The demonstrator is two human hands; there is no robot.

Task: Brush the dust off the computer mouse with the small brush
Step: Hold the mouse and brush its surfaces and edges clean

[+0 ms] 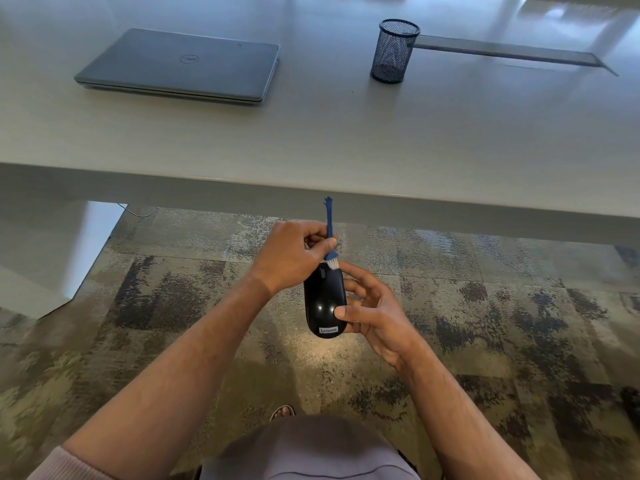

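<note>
Presently left hand (pixel 289 256) pinches small brush (pixel 330 233), bristles seemingly touching black mouse (pixel 323 301) nose; right hand (pixel 372 311) grips mouse over carpet (pixel 485 306), just short of bench (pixel 311 140) edge. Laptop (pixel 180 65), mesh cup (pixel 394 50) well back.

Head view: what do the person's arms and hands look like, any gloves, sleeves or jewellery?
Both hands are bare: no gloves on the left hand or the right hand, and no rings, watch or bands show. The forearms are bare too. Only at the bottom left corner does a light pinkish sleeve show, pushed up the left arm. The right arm's sleeve is out of frame.
</note>
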